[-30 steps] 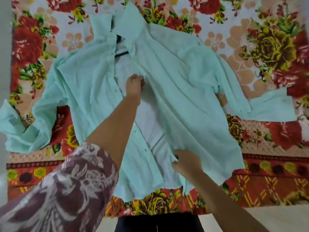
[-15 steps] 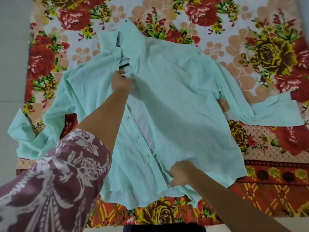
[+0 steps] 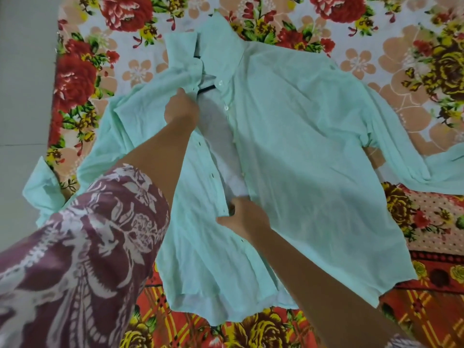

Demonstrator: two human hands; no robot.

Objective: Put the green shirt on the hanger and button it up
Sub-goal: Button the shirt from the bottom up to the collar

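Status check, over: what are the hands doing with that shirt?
Left hand pinches edge near collar. Right hand grips edge lower down. Green shirt unbuttoned, hanger inside.

You are looking down at a floral cloth, its red roses and yellow blooms spreading over pale and orange-red grounds. A plain grey floor is showing along its left edge.
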